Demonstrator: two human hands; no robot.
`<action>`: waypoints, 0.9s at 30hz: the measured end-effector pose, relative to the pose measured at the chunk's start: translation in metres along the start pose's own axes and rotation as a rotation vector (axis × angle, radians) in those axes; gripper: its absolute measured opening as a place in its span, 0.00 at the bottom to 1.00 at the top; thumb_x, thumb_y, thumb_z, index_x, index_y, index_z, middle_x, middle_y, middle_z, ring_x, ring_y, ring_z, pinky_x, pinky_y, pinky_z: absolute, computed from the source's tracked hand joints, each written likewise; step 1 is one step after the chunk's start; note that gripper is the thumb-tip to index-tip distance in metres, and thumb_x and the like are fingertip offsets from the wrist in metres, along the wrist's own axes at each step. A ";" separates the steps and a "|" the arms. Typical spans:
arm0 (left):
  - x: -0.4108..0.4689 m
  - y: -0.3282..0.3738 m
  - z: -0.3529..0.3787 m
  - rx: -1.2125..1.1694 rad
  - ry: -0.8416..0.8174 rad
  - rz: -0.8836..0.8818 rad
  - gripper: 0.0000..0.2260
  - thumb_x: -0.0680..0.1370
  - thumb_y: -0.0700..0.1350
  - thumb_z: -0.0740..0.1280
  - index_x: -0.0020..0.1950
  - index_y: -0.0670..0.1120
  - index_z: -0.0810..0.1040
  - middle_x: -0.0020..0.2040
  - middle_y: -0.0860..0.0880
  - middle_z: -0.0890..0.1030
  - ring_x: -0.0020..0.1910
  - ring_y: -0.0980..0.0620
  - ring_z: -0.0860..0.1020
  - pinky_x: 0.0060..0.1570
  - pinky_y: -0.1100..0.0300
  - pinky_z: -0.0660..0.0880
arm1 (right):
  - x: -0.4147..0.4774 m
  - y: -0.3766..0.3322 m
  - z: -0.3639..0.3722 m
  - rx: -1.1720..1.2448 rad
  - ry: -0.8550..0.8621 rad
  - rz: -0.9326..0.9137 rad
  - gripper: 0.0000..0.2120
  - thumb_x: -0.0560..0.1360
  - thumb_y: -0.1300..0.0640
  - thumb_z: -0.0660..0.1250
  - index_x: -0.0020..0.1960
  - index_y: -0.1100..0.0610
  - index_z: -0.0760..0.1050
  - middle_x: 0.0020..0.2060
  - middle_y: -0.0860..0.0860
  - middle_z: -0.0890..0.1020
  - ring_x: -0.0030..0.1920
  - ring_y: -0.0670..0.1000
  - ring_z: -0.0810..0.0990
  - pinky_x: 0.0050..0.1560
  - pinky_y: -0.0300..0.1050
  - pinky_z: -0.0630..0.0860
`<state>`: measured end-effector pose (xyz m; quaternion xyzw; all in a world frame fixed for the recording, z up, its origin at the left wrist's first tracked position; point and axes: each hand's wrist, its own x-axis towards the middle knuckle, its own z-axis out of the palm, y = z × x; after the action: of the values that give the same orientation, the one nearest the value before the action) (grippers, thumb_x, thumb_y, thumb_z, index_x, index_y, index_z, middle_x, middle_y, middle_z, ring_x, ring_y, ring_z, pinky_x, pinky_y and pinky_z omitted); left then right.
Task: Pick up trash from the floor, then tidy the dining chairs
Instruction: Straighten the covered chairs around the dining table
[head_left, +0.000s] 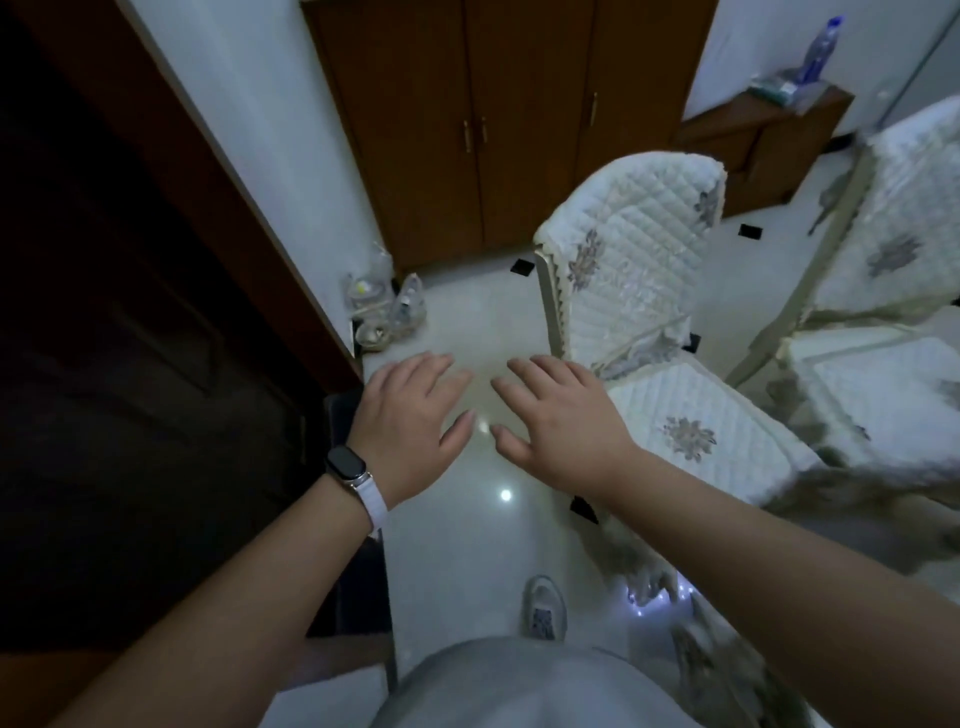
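Observation:
My left hand (410, 421) and my right hand (561, 426) are held out side by side over the pale floor, palms down, fingers spread, both holding nothing. A pile of clear crumpled plastic bags and bottles (387, 306) lies on the floor against the wall, a little beyond my left hand. A dining chair (639, 260) with a white quilted floral cover stands just right of my right hand, its back toward the cupboard. A second covered chair (893, 244) stands at the far right.
A dark wooden door (130, 338) fills the left side. A brown wardrobe (498, 119) stands ahead, and a low brown cabinet (763, 140) beside it carries a plastic bottle (821, 49). My shoe (543, 605) is on the tiled floor (467, 545) below.

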<state>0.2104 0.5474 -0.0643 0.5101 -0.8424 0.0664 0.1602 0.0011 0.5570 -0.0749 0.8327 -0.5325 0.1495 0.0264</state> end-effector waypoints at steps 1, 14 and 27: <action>0.016 -0.006 0.001 0.008 -0.001 -0.004 0.20 0.77 0.55 0.62 0.64 0.47 0.78 0.63 0.46 0.78 0.64 0.44 0.75 0.64 0.45 0.67 | 0.017 0.007 0.000 -0.001 -0.007 -0.024 0.24 0.75 0.41 0.60 0.63 0.55 0.76 0.62 0.56 0.78 0.62 0.60 0.75 0.60 0.55 0.70; 0.153 -0.108 0.054 -0.024 0.020 -0.009 0.19 0.76 0.53 0.66 0.64 0.46 0.78 0.63 0.45 0.79 0.62 0.43 0.75 0.63 0.45 0.69 | 0.182 0.083 0.031 -0.066 -0.092 0.001 0.26 0.76 0.40 0.57 0.66 0.55 0.73 0.64 0.55 0.76 0.64 0.59 0.73 0.62 0.56 0.69; 0.340 -0.285 0.124 -0.178 -0.042 0.156 0.20 0.76 0.54 0.61 0.64 0.47 0.78 0.62 0.44 0.79 0.62 0.42 0.76 0.62 0.45 0.70 | 0.387 0.122 0.084 -0.207 -0.112 0.231 0.25 0.77 0.39 0.57 0.65 0.55 0.75 0.63 0.55 0.77 0.63 0.59 0.74 0.61 0.54 0.69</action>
<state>0.2910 0.0943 -0.0807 0.4281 -0.8853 -0.0071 0.1817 0.0609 0.1473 -0.0615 0.7659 -0.6378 0.0494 0.0649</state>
